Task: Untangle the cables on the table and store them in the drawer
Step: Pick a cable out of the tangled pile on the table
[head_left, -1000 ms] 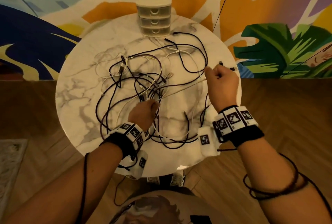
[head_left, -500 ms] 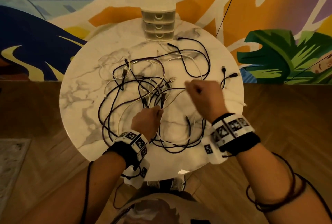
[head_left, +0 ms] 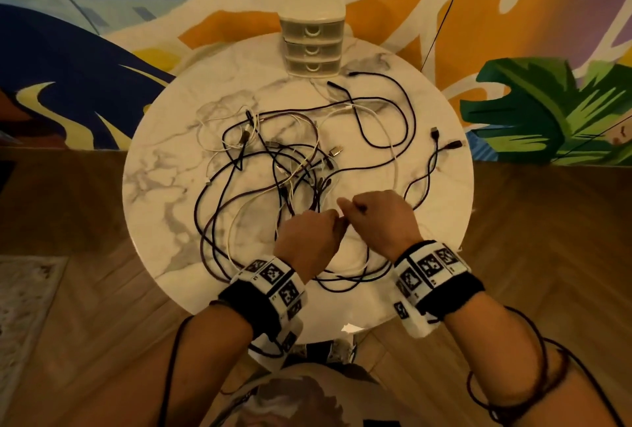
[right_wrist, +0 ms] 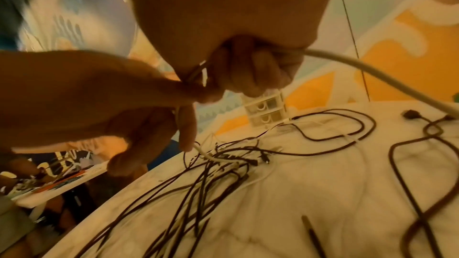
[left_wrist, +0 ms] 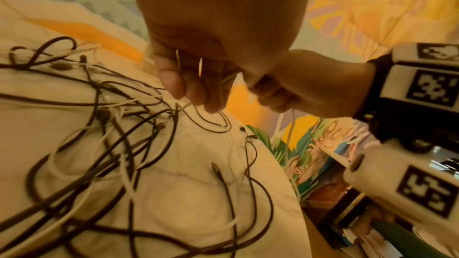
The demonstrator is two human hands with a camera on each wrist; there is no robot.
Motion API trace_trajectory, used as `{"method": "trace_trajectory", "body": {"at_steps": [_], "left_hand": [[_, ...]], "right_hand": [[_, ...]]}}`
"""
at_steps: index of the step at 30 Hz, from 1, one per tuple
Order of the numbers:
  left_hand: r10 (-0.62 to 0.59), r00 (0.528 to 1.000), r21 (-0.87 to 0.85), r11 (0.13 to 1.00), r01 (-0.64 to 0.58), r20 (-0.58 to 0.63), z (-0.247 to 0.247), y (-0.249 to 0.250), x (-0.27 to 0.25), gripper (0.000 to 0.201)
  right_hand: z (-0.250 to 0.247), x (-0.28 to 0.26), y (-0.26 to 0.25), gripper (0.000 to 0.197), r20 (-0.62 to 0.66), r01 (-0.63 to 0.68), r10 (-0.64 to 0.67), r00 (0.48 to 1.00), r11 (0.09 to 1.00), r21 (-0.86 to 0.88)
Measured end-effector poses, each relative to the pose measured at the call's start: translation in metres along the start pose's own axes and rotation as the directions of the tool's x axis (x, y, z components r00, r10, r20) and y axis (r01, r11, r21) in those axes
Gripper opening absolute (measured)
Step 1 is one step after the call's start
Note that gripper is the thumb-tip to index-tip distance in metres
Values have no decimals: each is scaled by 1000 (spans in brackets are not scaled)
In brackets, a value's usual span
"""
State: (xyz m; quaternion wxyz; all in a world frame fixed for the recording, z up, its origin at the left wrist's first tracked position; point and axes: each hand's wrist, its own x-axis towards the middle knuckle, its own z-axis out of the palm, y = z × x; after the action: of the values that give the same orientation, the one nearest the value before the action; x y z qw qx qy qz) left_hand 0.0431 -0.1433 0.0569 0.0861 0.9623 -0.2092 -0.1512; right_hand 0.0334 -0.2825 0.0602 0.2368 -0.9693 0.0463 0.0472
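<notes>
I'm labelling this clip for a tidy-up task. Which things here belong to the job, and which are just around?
Part of the job:
- tangled cables
- white cable, held by both the left hand and right hand
- drawer unit, drawers closed
- marble table

Just around:
- painted wall mural
- rug

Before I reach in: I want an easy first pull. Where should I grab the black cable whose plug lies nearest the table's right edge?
Probably just behind the plug, pinching the black cable from the table's right side. That end lies free on bare marble outside the tangle, though further along it twists round a neighbouring strand.
</notes>
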Motion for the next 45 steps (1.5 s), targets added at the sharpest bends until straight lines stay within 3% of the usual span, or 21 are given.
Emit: {"method": "trace_trajectory", "body": {"at_steps": [3,6,7,8,10,12,13,15,18,20,23,25,27,29,32,37,39,41,42,44,45], "left_hand": [[-14,999,-164,986,21,42,4,-17,5,31],[-35,999,-194,981,30,-25,0,-28,18,33],[-31,998,-179,984,23,-47,-2,-27,21,34],[-21,998,-144,990,12,-56,-3,-25,21,35],[10,998,-13,1000,-11,-60,-3,-18,18,39],[45,997,100,994,-39,-62,-1,-10,11,41],[59,997,113,992,-52,-59,1,-7,8,41],[53,997,66,997,-49,-63,3,-6,7,39],[-51,998,-95,994,47,-37,14,-22,11,35],[-87,996,-178,980,86,2,20,-35,13,35],[-49,996,-249,968,28,-77,20,-48,16,35],[-61,997,-448,893,38,-38,12,-50,14,34],[-69,997,-655,753,69,25,-3,-46,9,34],[-48,995,-675,738,-23,-86,-23,-32,4,23],[-24,953,-698,687,-203,-301,-58,-2,2,13],[-175,892,-869,364,-334,-416,-107,26,7,10],[-190,878,-876,306,-373,-440,-115,44,3,9],[-36,928,-873,354,-336,-372,-116,68,-4,10],[104,955,-852,431,-296,-279,-115,81,-8,10],[366,929,-723,628,-289,-54,-111,99,-12,10],[427,904,-657,684,-319,5,-110,102,-11,10]], "right_hand": [[-29,11,9,51,-327,101,-45,944,983,156],[-65,24,26,43,-556,79,88,827,960,270],[-70,23,31,37,-547,38,126,827,960,278],[-67,20,32,33,-479,-11,139,867,966,259],[-45,6,20,34,-209,-54,70,975,995,80],[-16,-9,4,48,32,5,-3,999,998,-64],[-8,-12,-1,52,60,18,-15,998,998,-53],[-14,-8,-3,55,-15,32,-31,999,999,25],[-49,4,-1,53,-289,103,-37,957,970,219],[-71,11,4,51,-413,110,39,910,937,331],[-81,15,21,46,-486,41,163,859,923,383],[-72,16,39,45,-491,-36,248,835,916,400],[-56,15,59,47,-481,-138,336,810,906,401],[-38,13,77,50,-433,-237,408,804,887,397],[-8,5,94,55,-293,-333,445,846,871,362],[18,-29,117,54,-169,-421,476,863,863,279],[26,-54,134,47,-114,-461,480,870,873,160],[34,-75,144,45,38,-418,421,906,906,-63],[36,-83,150,45,101,-396,414,905,904,-158],[35,-91,165,45,140,-464,501,854,856,-229],[33,-94,175,46,133,-534,567,813,817,-219]]}}
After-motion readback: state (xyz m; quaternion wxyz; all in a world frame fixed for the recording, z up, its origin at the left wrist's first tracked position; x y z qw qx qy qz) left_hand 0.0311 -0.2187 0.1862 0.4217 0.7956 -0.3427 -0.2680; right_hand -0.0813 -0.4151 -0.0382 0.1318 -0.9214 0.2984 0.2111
